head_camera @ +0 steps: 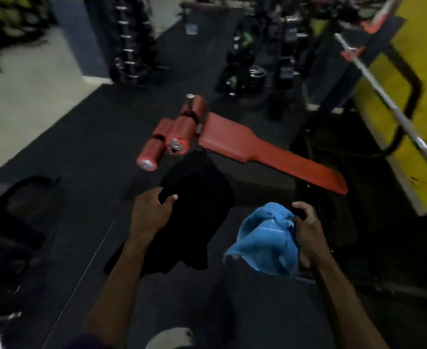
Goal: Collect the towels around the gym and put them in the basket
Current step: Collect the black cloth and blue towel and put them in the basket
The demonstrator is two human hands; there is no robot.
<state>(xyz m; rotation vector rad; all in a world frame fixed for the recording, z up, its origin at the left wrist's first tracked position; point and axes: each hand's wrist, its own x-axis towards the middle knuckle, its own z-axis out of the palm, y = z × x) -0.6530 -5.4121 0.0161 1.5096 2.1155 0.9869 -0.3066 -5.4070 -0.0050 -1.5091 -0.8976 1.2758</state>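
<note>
A: Two towels in hand at lower centre of the frame; the left hand (152,212) has its fingers (169,200) pinched shut on the black towel (194,212), which hangs limp.

B: And the right hand (305,230) is closed round a bunched blue towel (265,243); soft, light cloth, I'd say; nothing fragile; a fistful anywhere holds, though trailing ends could snag.

A: Red bench (257,147) beyond them at mid-frame; no basket in view.

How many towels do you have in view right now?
2: a black towel gripped in the left hand, a blue towel bunched in the right hand. Dark, blurred surroundings may hide others.
</note>
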